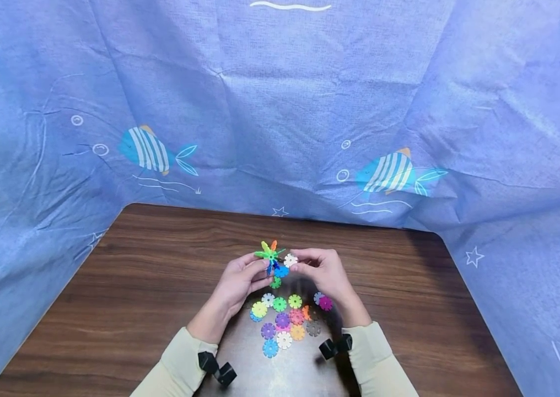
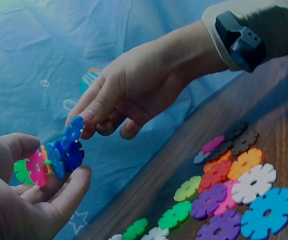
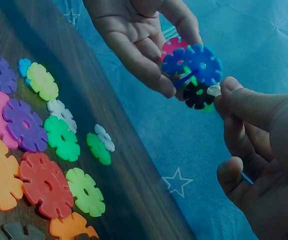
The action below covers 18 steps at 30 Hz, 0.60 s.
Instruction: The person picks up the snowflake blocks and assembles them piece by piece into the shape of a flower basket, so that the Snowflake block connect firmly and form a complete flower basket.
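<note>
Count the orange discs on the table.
2, in head view: one orange disc between a white disc and the gray disc; the other orange disc, partly covered, right of the red disc. Overlapping discs may hide more.

I see a big, wrinkly blue cloth (image 1: 280, 99) hanging behind the bench (image 1: 96, 298) and around both sides. It has a stripy fish (image 1: 147, 150) on the left and another stripy fish (image 1: 388, 172) on the right, plus white bubbles (image 1: 100, 149) and stars (image 1: 474, 257). The bench is brown wood with dark streaks and round back corners. Light makes a shiny patch (image 1: 278, 380) near its front.
</note>
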Tool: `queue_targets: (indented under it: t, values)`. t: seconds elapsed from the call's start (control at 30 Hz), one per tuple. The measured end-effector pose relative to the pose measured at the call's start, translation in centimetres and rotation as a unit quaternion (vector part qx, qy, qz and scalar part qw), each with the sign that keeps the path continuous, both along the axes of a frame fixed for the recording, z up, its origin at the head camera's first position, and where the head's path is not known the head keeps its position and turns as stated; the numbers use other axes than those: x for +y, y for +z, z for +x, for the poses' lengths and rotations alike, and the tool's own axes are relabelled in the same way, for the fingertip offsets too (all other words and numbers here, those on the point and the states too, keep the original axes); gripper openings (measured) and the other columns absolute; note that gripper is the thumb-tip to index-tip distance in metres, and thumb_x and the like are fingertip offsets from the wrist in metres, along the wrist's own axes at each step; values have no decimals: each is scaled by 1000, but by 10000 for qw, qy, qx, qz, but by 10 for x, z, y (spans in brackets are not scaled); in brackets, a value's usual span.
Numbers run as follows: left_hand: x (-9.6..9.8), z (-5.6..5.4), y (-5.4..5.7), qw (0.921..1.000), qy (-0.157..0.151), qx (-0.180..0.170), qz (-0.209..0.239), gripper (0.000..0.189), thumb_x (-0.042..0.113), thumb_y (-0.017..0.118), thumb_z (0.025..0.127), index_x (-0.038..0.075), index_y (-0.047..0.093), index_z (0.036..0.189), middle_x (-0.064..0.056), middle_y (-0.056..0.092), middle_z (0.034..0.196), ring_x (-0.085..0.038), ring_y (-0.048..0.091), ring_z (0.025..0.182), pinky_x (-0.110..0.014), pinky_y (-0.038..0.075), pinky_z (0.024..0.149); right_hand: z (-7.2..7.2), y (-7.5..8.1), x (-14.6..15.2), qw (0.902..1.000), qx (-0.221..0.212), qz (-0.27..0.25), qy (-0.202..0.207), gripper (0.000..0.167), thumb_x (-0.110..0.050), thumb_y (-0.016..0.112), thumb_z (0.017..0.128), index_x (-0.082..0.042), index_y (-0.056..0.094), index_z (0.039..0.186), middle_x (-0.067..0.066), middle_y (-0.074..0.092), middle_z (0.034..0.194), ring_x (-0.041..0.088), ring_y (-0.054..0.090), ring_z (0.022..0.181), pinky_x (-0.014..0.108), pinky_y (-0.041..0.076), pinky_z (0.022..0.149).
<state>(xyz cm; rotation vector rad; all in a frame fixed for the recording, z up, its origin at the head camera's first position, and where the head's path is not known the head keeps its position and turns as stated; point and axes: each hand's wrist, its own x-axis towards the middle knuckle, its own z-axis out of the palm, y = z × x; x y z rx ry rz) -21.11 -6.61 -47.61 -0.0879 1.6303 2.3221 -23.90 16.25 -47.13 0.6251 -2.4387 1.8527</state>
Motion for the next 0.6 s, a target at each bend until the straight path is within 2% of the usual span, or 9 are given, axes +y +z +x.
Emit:
queue_targets:
  t: [0.17,0.37,0.5,0.6]
  values:
    - [0,2,2,9999,81,-68,23,36,11,61,103,-8,57,134,-5,74,100,-14,72,94,-37,60,93,0,2,-2,10000,-13,-14,-23,33,-4,83,84,2,76,116,20,77,105,13,69,76,25,59,65]
    - [5,2,3,9989,456,-90,97,34,12,62,102,-8,59,130,-4,72,93,-13,72,88,-36,61,90,-1,2,-2,9999,81,-92,95,32,-3,80,87,3,75,118,21,77,106,11,72,82,25,60,72]
    - [8,1,2,9966,749,-267,190,29,15,63,102,0,56,126,-2,70,90,-13,71,82,-41,62,89,-1,0,-1,9993,95,-199,296,27,-5,77,90,2,75,117,19,77,107,10,73,88,26,61,77]
    - [8,1,1,9959,844,-277,147,30,17,63,103,4,53,128,-2,68,92,-13,70,80,-43,62,87,-1,-4,-1,9990,40,-221,392,26,-8,77,91,0,75,116,18,77,107,11,72,87,27,61,77]
